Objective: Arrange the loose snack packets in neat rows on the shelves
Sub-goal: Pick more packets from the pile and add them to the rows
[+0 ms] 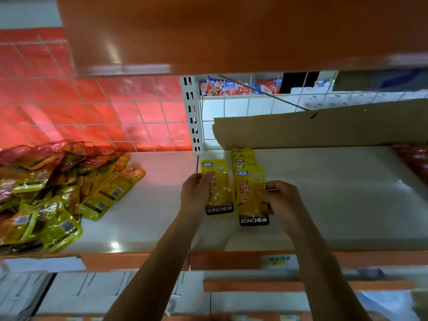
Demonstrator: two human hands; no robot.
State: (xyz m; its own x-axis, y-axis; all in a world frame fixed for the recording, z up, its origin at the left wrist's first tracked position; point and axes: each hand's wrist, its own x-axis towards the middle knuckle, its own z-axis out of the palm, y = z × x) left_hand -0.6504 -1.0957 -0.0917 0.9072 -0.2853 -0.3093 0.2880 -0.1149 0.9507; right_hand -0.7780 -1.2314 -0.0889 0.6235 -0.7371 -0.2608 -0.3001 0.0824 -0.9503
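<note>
Two yellow KONCHEW snack packets lie flat on the white shelf (324, 193). My left hand (195, 193) grips the left edge of the left packet (220, 188). The right packet (250, 195) is the front one of an overlapping row of yellow packets (243, 156) that runs back toward the cardboard, and my right hand (280, 200) pinches its right edge. A loose pile of yellow and red packets (53, 193) covers the left part of the shelf.
A brown cardboard sheet (324, 128) leans at the shelf's back. A white slotted upright (193, 117) stands behind my left hand. An orange shelf (231, 31) hangs overhead. Red packets (414, 158) sit at the far right. Behind the wire grid lie more snacks (240, 88).
</note>
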